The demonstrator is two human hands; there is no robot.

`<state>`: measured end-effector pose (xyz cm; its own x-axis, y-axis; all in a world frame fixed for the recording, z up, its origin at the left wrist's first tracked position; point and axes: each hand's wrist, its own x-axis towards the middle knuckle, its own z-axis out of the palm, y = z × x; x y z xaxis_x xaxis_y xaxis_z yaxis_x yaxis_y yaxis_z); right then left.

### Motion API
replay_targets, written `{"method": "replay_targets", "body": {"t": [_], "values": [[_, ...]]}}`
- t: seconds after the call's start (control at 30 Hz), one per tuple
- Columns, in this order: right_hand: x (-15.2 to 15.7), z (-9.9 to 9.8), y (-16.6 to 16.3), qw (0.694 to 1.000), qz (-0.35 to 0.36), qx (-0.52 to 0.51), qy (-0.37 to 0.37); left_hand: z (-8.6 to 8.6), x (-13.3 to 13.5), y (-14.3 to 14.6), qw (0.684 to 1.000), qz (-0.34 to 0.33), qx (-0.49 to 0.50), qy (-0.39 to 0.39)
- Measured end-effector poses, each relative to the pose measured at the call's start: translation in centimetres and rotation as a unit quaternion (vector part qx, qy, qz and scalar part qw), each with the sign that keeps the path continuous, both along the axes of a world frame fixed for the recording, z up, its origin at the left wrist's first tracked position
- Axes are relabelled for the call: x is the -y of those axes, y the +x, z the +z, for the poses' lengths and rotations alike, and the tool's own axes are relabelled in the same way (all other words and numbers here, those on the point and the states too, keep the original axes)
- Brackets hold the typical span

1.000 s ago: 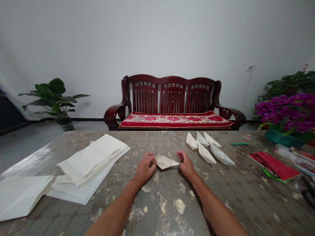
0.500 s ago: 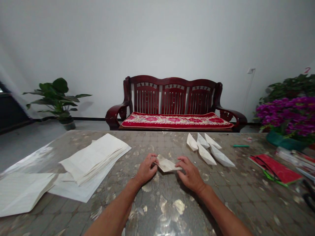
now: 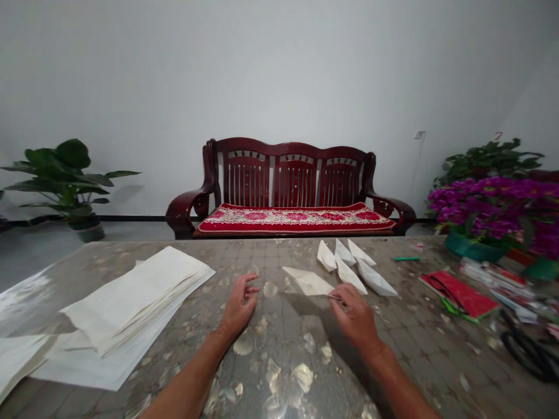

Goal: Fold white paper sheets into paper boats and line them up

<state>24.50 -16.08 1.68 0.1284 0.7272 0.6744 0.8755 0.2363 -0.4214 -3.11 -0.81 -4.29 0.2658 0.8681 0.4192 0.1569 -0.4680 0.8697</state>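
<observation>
A folded paper boat (image 3: pixel 309 281) is pinched at its right tip by my right hand (image 3: pixel 354 314); its far end points left and away from me. My left hand (image 3: pixel 239 298) rests apart to the left, holding nothing, fingers loosely bent and spread. Just beyond my right hand, several folded paper boats (image 3: pixel 351 276) stand in two rows on the patterned table (image 3: pixel 244 372). To the left of my left hand lies a stack of white paper sheets (image 3: pixel 144 291), its edges uneven.
At the right are a green pen (image 3: pixel 407 258), a red notebook (image 3: pixel 463 294), black scissors (image 3: pixel 524 349) and purple flowers (image 3: pixel 498 203) in a green pot. More paper (image 3: pixel 17 358) lies at the left edge. A wooden bench (image 3: pixel 292 174) stands behind the table.
My left hand has let go of the paper boat and drawn back to the left. My right hand has carried the boat rightward, closer to the others. The view has turned slightly right.
</observation>
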Motion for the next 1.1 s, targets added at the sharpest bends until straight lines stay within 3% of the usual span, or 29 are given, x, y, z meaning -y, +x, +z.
{"method": "replay_targets", "body": {"t": [0.2,0.37,0.5,0.73,1.1], "values": [[2.5,2.2,10.3,0.965,-0.258,-0.015,0.050,-0.3,-0.5,0.0,1.000,0.012,-0.011,-0.003],[4.1,1.2,16.8,0.913,-0.405,0.027,-0.043,-0.4,-0.6,-0.1,1.000,0.015,-0.023,-0.014],[4.7,-0.5,18.6,0.896,-0.427,0.038,-0.115,-0.6,-0.9,-0.3,0.999,0.013,-0.030,-0.020],[4.8,-2.8,18.5,0.885,-0.428,0.048,-0.174,-0.9,-1.1,-0.5,0.998,0.010,-0.045,-0.030],[3.7,-5.0,19.2,0.901,-0.406,0.037,-0.150,-0.9,-1.2,-0.7,0.998,0.001,-0.058,-0.028]]}}
